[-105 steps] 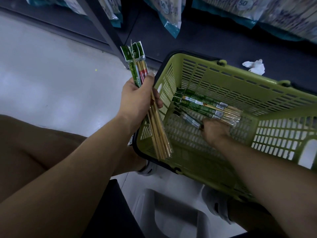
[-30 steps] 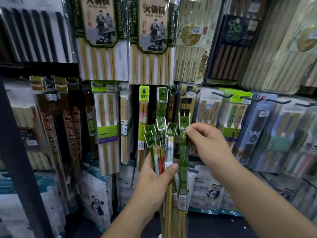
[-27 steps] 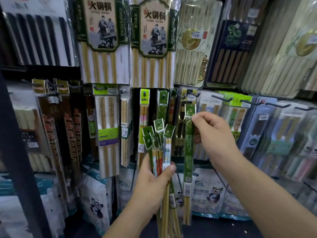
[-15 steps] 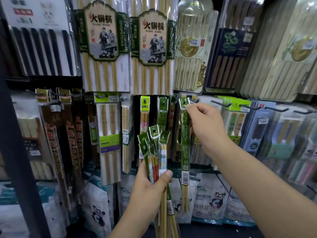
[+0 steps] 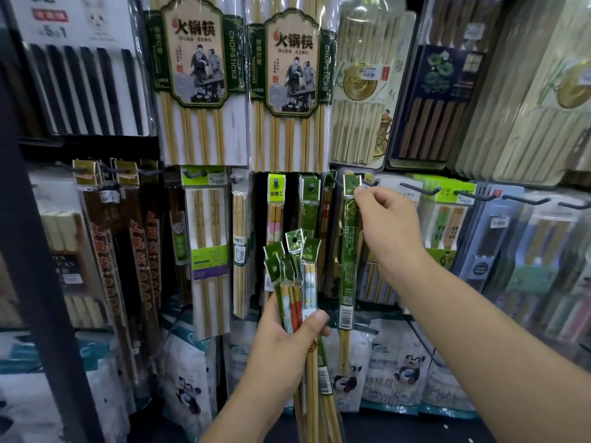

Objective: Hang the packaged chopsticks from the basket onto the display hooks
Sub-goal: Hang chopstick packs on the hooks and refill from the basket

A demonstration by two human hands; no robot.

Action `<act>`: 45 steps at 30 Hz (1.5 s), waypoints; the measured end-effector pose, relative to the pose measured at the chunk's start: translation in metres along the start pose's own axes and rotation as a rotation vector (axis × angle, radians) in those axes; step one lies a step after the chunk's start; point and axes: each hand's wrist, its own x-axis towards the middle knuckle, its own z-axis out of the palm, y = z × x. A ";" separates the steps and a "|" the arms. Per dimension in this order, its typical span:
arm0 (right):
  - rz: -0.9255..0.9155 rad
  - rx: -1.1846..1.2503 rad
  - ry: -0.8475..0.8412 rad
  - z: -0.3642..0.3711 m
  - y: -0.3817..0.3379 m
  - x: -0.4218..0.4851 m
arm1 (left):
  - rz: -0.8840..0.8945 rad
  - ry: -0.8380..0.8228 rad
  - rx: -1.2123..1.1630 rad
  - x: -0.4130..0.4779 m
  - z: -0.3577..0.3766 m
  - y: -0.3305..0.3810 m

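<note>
The right hand (image 5: 388, 231) was raised to the display, its thumb and forefinger pinching the green header of one pack (image 5: 349, 251) of chopsticks, the other fingers curled loosely behind. That pack hung straight down from the pinch, its header right at the tip of a dark hook (image 5: 371, 183); whether the hole was already over the hook could not be told, since the fingertips covered that spot. The bare bamboo ends of the pack reached down in front of white bags printed with pandas (image 5: 377, 369) on the shelf below. The left hand (image 5: 284, 343) was lower and closer to the camera, closed around a bundle (image 5: 295, 292) of several more packs, thumb pressed across their front; their green headers fanned out above the fist and their long bamboo ends ran down past the wrist. Just left of the hook, similar green packs (image 5: 309, 203) hung on their own peg, with a pink-and-yellow pack beside them. Above hung two large packs (image 5: 243, 75) with Chinese lettering and the word CHOPSTICKS. More hooks (image 5: 422, 190) stood to the right, carrying lime-headed packs. A dark upright post (image 5: 38, 251) crossed the left edge of the view. The basket was out of view.
</note>
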 end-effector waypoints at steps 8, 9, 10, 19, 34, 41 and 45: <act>-0.002 -0.037 0.006 0.003 0.004 0.003 | 0.011 0.010 -0.041 0.003 0.001 -0.002; 0.003 -0.046 0.006 0.004 0.006 0.004 | 0.015 0.010 -0.046 0.003 0.001 -0.002; 0.005 -0.063 0.006 0.005 0.007 0.005 | 0.018 0.009 -0.053 0.003 0.001 -0.002; 0.132 -0.156 -0.001 0.008 0.025 0.003 | 0.063 0.014 -0.049 0.005 0.002 -0.004; 0.127 0.067 -0.248 0.002 0.009 -0.042 | 0.037 0.043 -0.182 0.005 0.004 0.000; 0.102 0.131 -0.074 -0.001 -0.010 -0.006 | 0.010 0.059 -0.140 0.008 0.001 -0.002; 0.100 0.087 -0.069 0.001 -0.006 0.003 | 0.042 0.081 -0.125 0.008 0.000 -0.002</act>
